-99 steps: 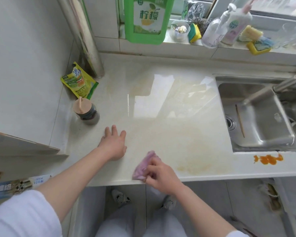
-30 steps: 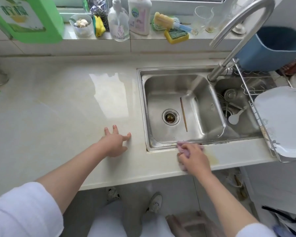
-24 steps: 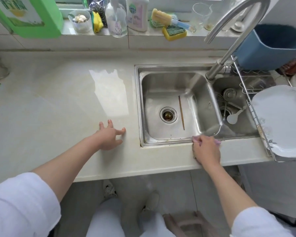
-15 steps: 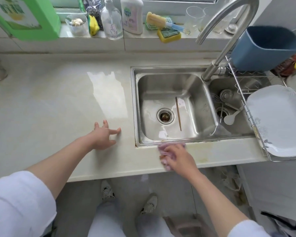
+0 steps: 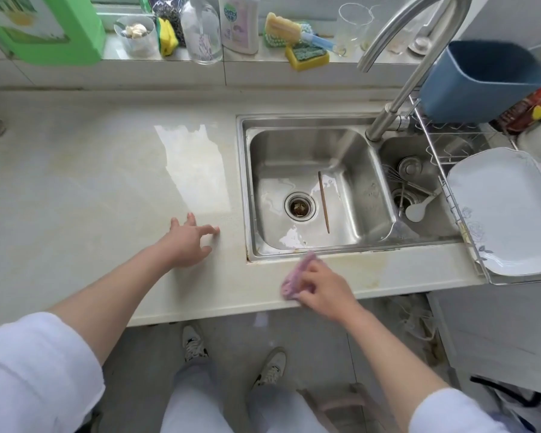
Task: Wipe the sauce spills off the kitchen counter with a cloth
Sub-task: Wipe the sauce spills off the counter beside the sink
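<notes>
- Right hand (image 5: 320, 289) closed around a bunched pink cloth (image 5: 295, 276), pressing it on the counter (image 5: 75, 198) strip in front of the sink (image 5: 310, 189), near the front edge.
- Cloth's top end touches the sink's front rim; its lower part is hidden under the fingers.
- Left hand (image 5: 186, 245) empty, fingers spread, palm flat on the counter just left of the sink.
- Faint yellowish smear (image 5: 366, 260) on the strip right of the cloth.
- Single chopstick (image 5: 324, 201) lies in the basin beside the drain.
- White plate (image 5: 506, 210) sits in the wire rack at right.
</notes>
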`<state>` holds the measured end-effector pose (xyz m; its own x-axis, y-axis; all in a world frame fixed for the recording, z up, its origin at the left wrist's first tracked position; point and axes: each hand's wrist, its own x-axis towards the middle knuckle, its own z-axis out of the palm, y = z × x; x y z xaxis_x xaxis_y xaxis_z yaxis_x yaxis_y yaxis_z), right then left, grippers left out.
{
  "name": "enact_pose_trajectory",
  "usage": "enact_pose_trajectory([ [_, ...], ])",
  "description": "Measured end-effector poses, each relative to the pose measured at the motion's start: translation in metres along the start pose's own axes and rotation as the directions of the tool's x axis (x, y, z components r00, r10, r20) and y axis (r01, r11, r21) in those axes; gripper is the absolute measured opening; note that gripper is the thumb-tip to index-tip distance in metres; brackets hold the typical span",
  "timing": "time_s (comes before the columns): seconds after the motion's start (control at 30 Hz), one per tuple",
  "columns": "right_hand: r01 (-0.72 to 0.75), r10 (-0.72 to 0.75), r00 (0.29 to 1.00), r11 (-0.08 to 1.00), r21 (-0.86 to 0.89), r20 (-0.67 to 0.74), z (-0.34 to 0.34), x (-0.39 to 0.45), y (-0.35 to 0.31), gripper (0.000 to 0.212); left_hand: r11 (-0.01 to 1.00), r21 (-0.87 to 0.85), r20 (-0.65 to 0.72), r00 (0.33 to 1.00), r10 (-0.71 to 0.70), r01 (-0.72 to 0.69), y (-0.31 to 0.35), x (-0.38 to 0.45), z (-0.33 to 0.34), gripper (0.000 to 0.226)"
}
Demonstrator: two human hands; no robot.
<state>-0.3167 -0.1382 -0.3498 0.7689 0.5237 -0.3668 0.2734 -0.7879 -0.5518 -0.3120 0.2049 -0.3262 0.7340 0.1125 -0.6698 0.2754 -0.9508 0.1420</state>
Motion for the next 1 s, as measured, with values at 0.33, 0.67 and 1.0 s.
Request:
enact_pose_trajectory([
  [0.33,-0.326,0.369,0.848,0.929,0.174,-0.379,0.003,-0.011,0.027,0.018,0.999,-0.045,-0.104,0.995,-0.002,-0.003,0.046,-0.008,0.027,0.095],
  [0.67,-0.562,0.581,0.715,0.808,0.175,-0.389,-0.057,-0.021,0.085,0.011,0.998,-0.054,-0.062,0.997,-0.039,0.035,0.051,-0.002,0.026,0.096],
  [1.0,-0.052,0.572,0.818,0.171,0.984,-0.057,-0.033,-0.009,0.004,0.015,0.999,-0.032,-0.043,0.998,-0.043,0.041,0.052,-0.004,0.024,0.095],
])
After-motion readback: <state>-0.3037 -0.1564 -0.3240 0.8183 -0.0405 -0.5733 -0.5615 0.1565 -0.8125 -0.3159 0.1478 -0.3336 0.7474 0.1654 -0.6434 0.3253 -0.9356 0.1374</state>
